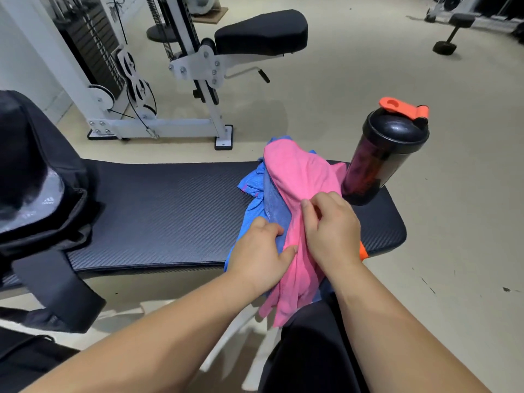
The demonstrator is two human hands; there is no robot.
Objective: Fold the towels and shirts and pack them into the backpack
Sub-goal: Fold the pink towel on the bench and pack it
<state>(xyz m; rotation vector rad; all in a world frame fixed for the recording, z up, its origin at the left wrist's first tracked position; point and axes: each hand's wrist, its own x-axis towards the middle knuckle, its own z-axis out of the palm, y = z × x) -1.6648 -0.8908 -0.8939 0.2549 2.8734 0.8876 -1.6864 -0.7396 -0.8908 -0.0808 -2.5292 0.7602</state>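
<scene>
At lower centre of the frame, a person's left hand (259, 255) and right hand (330, 232) both pinch a crumpled pink cloth (300, 177) that lies heaped over blue garments (256, 191) on the right end of a black padded gym bench (158, 211), its lower end hanging off the near edge. A black backpack (31, 177), cut off at the left edge, gapes open on the bench's other end. A black shaker bottle (382, 154) with an orange flip cap stands just right of the pile; whether the pink cloth is a towel or a shirt cannot be told.
</scene>
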